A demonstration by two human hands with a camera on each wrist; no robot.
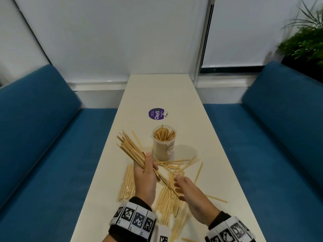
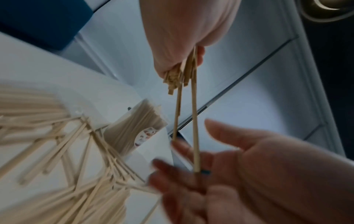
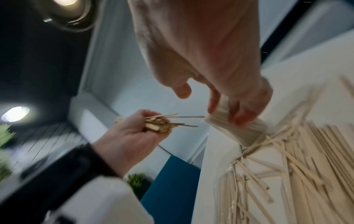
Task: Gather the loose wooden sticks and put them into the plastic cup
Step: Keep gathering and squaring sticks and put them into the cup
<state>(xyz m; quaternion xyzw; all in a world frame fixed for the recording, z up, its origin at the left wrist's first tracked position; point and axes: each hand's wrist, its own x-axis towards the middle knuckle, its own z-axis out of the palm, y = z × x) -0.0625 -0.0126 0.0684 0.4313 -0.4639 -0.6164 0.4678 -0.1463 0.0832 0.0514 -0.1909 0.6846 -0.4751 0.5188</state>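
A clear plastic cup point(image 1: 164, 145) stands upright mid-table, packed with wooden sticks. My left hand point(image 1: 146, 169) grips a thick bundle of sticks point(image 1: 130, 148) just left of the cup, fanning up and to the left. In the left wrist view the bundle point(image 2: 184, 72) hangs from that hand point(image 2: 184, 37), two long sticks reaching down to my right hand point(image 2: 220, 159). My right hand point(image 1: 182, 186) is open with spread fingers at the bundle's lower ends. Loose sticks point(image 1: 176, 165) lie crossed in front of the cup, more in a heap point(image 1: 167, 201) under my hands. The right wrist view shows the cup point(image 3: 247, 131) behind my fingers point(image 3: 239, 115).
The narrow cream table point(image 1: 160, 91) runs away from me between two blue sofas point(image 1: 43, 128) point(image 1: 279, 123). A purple round sticker point(image 1: 156, 114) lies beyond the cup. A neat pack of sticks point(image 1: 127, 182) rests at the left edge. One stray stick point(image 1: 216, 198) lies right. A plant point(image 1: 304, 44) stands far right.
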